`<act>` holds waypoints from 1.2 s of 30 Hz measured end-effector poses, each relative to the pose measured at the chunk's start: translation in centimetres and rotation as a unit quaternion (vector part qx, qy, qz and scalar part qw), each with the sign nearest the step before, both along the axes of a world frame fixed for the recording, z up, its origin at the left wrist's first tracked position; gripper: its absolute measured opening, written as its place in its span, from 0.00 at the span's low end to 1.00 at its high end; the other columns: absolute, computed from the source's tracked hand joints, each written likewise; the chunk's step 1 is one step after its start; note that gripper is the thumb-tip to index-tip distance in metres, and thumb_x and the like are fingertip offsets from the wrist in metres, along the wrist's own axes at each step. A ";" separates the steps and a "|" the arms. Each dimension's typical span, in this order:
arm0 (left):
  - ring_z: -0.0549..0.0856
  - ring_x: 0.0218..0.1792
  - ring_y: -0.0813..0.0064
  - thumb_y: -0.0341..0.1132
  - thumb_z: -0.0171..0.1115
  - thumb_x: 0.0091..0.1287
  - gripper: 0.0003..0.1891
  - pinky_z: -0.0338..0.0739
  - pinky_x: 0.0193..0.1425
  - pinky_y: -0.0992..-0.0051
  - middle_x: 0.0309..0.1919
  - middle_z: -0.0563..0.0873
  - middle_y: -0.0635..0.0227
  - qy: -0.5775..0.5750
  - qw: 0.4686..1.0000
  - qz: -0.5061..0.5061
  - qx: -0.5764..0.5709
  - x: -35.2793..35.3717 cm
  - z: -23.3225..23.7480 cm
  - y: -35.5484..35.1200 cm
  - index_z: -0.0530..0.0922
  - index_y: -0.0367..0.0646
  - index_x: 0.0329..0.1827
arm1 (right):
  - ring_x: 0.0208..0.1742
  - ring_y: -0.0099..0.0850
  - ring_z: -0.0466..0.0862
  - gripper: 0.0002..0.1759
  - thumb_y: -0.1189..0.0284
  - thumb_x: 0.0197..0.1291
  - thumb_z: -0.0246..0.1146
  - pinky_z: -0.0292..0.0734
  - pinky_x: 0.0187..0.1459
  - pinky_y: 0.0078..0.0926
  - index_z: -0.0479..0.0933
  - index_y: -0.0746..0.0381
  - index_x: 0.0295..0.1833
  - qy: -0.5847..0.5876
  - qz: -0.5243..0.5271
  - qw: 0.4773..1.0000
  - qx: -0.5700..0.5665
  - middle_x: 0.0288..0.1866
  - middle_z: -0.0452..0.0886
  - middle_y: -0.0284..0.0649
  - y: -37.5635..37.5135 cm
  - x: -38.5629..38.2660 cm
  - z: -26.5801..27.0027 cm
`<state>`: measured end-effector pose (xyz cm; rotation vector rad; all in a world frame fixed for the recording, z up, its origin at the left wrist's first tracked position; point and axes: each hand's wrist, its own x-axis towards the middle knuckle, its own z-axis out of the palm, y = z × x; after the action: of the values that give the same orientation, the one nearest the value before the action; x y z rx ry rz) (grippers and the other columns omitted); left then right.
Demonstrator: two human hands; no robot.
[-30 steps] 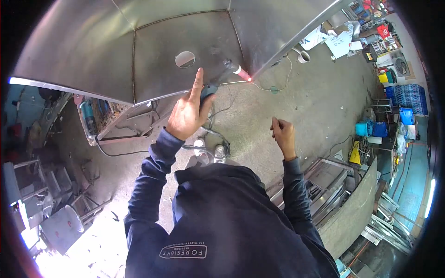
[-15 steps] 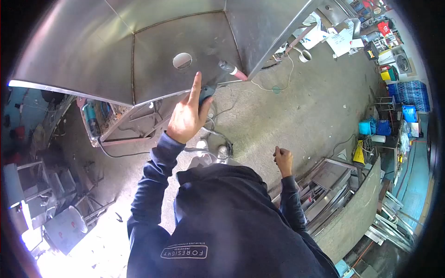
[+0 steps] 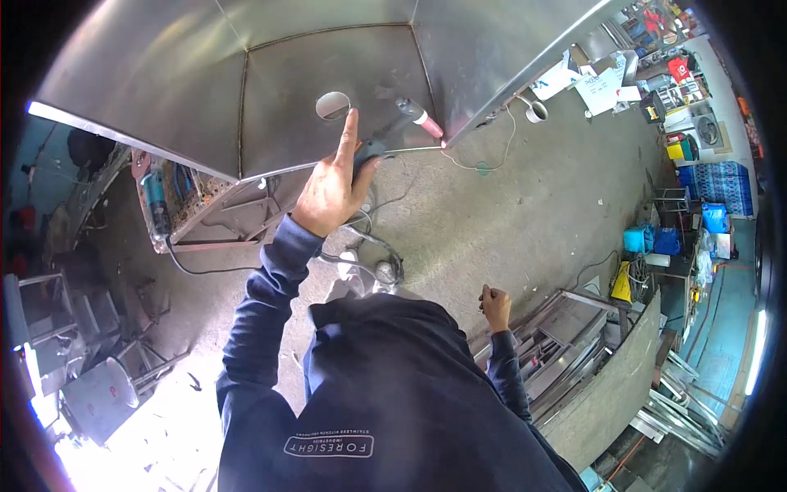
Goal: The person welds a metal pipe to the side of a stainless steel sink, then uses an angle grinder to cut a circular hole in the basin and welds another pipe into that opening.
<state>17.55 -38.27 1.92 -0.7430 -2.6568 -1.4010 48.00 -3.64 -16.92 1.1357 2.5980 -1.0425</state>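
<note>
My left hand [image 3: 329,193] is at the front edge of a large welded steel sheet-metal piece [image 3: 287,90]. Its index finger is stretched out, with the tip beside a round hole [image 3: 333,105] in the middle panel. The thumb stands apart; the other fingers are partly hidden. A dark bluish patch shows beside the thumb, and I cannot make out what it is. To the right on the same panel is a slim cylinder [image 3: 428,125], pink at one end and grey at the other. My right hand [image 3: 495,310] hangs apart from everything, fingers curled; what it holds, if anything, is hidden.
A teal corded power tool [image 3: 155,199] lies on a worn bench [image 3: 201,205] under the steel piece. Cables cross the concrete floor [image 3: 459,221] near my feet. Metal offcuts [image 3: 566,361] and a leaning board [image 3: 611,369] stand at the right. Blue containers [image 3: 648,239] are further off.
My left index fingertip has moved up to the hole's edge. My right hand has shifted slightly down and left in view. The whole view has tilted a little.
</note>
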 end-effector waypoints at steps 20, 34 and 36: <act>0.89 0.48 0.42 0.32 0.64 0.73 0.46 0.85 0.52 0.55 0.50 0.85 0.39 0.022 1.000 -0.008 -0.012 0.8 -0.7 0.1 0.41 0.36 0.84 | 0.17 0.27 0.82 0.25 0.59 0.72 0.60 0.78 0.22 0.28 0.84 0.69 0.29 0.015 0.011 0.999 -0.026 0.17 0.82 0.41 -0.5 -1.4 -1.4; 0.75 0.21 0.86 0.34 0.53 0.78 0.35 0.69 0.24 0.82 0.26 0.80 0.72 0.101 0.898 0.398 0.157 15.6 -1.0 -13.9 0.50 0.38 0.84 | 0.27 0.37 0.85 0.24 0.55 0.68 0.66 0.83 0.26 0.34 0.75 0.67 0.51 -0.301 -0.097 0.934 -0.168 0.38 0.82 0.46 6.5 9.1 -19.4; 0.74 0.20 0.86 0.36 0.53 0.79 0.35 0.69 0.22 0.81 0.25 0.79 0.73 0.115 0.877 0.450 0.127 16.3 1.4 -16.6 0.51 0.40 0.84 | 0.24 0.36 0.84 0.16 0.61 0.66 0.67 0.82 0.24 0.33 0.76 0.64 0.42 -0.301 -0.045 0.935 -0.183 0.31 0.81 0.42 6.3 8.1 -20.3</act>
<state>33.90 -54.86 3.36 0.3277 -2.0698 -1.2088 56.10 2.62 -37.21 1.2369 1.8079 -0.9475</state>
